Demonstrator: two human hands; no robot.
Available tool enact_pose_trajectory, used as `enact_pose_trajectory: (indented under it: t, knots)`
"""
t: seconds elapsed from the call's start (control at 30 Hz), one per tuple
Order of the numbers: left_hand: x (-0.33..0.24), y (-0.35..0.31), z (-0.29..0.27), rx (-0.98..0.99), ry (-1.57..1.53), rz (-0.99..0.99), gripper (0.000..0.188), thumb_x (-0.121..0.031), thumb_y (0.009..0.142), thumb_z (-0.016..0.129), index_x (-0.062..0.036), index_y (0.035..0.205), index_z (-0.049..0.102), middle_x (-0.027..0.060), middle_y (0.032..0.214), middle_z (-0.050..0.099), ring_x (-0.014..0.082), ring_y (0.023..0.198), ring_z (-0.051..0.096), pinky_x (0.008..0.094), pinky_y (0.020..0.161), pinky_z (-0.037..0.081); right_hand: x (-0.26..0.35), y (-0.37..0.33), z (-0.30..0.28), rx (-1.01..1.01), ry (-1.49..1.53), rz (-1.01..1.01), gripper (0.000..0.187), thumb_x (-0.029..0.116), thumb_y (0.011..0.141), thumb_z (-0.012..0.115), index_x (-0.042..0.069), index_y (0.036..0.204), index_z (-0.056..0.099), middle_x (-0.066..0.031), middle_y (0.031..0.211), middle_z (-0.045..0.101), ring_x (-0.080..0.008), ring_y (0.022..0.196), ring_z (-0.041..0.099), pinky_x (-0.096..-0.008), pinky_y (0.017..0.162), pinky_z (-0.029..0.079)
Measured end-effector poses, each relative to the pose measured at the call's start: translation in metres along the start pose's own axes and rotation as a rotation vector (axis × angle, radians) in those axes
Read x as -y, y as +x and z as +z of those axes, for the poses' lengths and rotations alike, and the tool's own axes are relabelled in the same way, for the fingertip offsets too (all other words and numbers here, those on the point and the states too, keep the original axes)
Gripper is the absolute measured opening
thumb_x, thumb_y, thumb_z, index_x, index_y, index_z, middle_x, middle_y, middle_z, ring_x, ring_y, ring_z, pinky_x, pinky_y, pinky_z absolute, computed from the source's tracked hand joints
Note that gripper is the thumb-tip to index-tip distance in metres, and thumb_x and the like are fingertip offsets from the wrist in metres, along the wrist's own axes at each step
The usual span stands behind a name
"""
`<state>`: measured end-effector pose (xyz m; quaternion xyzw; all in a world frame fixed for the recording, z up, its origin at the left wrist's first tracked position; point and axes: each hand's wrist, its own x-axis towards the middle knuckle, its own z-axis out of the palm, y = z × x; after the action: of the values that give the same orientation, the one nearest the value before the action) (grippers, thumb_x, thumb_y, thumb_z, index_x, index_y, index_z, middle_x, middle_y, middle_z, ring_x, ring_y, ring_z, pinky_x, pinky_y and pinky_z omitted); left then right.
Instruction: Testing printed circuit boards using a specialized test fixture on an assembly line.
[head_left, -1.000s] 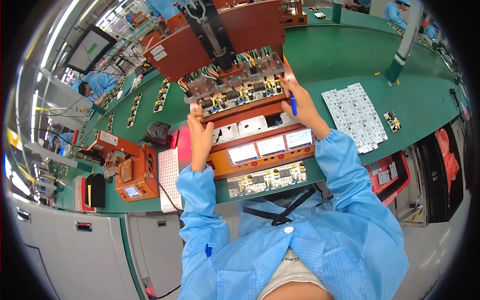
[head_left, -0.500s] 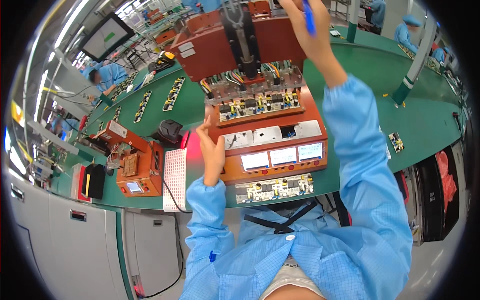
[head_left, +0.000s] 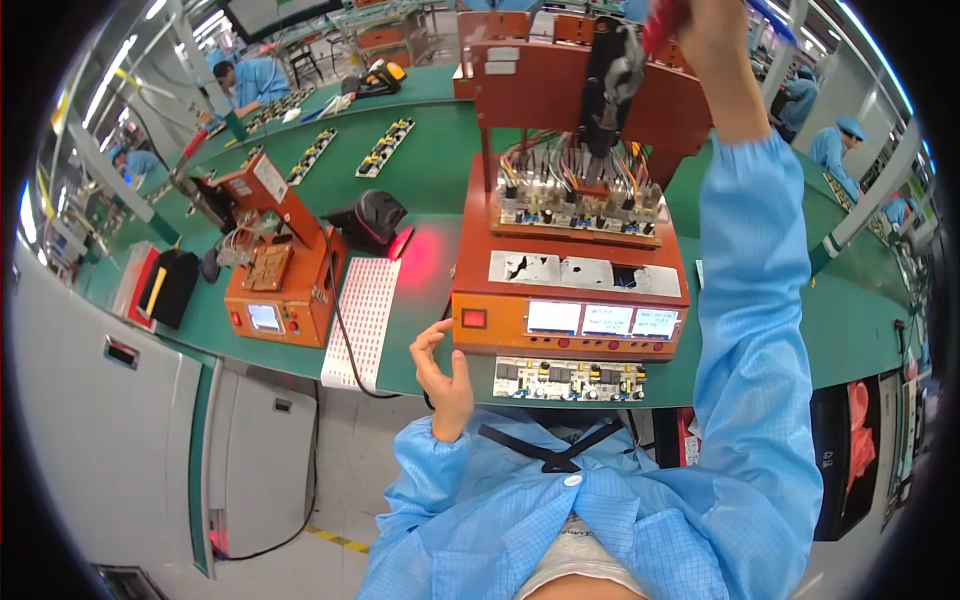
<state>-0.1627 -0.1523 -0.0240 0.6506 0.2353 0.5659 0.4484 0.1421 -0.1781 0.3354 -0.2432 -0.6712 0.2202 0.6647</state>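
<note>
My right hand (head_left: 715, 35) is raised at the top edge, closed on the red handle (head_left: 663, 22) of a toggle clamp (head_left: 608, 90); blur hides part of the grip. A blue pen (head_left: 772, 22) juts from the same hand. Under the clamp, a clear plate with wired probes (head_left: 580, 190) sits down against a circuit board (head_left: 570, 222) in the brown test fixture (head_left: 490, 285). My left hand (head_left: 445, 388) is empty, its fingers loosely bent and apart, just off the fixture's lower left corner. A second circuit board (head_left: 570, 380) lies before the fixture, near the bench edge.
At left stand a smaller test fixture (head_left: 270, 310), a barcode scanner (head_left: 368, 220) casting red light, and a sheet of labels (head_left: 365, 320) crossed by a black cable. More circuit boards (head_left: 386, 148) lie on the green bench (head_left: 440, 140). Co-workers (head_left: 250, 85) sit farther back.
The clamp's probe plate has come down onto the board. My left hand has drawn back from the fixture's left side toward the bench edge. The view has shifted, moving the fixture rightward.
</note>
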Motion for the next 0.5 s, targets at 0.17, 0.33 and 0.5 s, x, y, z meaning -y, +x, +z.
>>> enact_pose_trajectory:
  t: [0.17, 0.33, 0.5]
  knots:
    - [0.012, -0.034, -0.008, -0.072, -0.011, -0.069, 0.024, -0.001, 0.086, 0.050, -0.0017, 0.109, 0.044, 0.0182, 0.115, 0.055, 0.0269, 0.111, 0.053, 0.0391, 0.101, 0.038, -0.043, -0.086, 0.013, 0.006, -1.120, -0.131, 0.041, 0.034, 0.099, 0.041, 0.004, 0.073, 0.053, 0.0019, 0.054, 0.036, -0.0062, 0.048, 0.034, -0.0256, 0.044, 0.022]
    - [0.019, -0.059, -0.007, -0.019, 0.224, 0.028, 0.020, -0.001, 0.081, 0.055, -0.0026, 0.100, 0.049, 0.0141, 0.103, 0.063, 0.0279, 0.106, 0.054, 0.0398, 0.095, 0.039, -0.065, -0.115, 0.040, 0.005, -1.094, -0.558, 0.051, 0.040, 0.100, 0.035, 0.000, 0.081, 0.060, -0.0044, 0.060, 0.050, -0.0142, 0.055, 0.043, -0.0289, 0.058, 0.034]
    - [0.025, -0.080, -0.006, 0.039, 0.437, 0.142, 0.018, -0.006, 0.076, 0.061, -0.0053, 0.092, 0.053, 0.0076, 0.099, 0.066, 0.0299, 0.106, 0.054, 0.0457, 0.098, 0.034, -0.096, -0.222, 0.094, 0.306, -0.779, 0.249, 0.047, 0.042, 0.096, 0.041, 0.002, 0.098, 0.064, -0.0047, 0.076, 0.056, -0.0156, 0.078, 0.053, -0.0289, 0.073, 0.041]
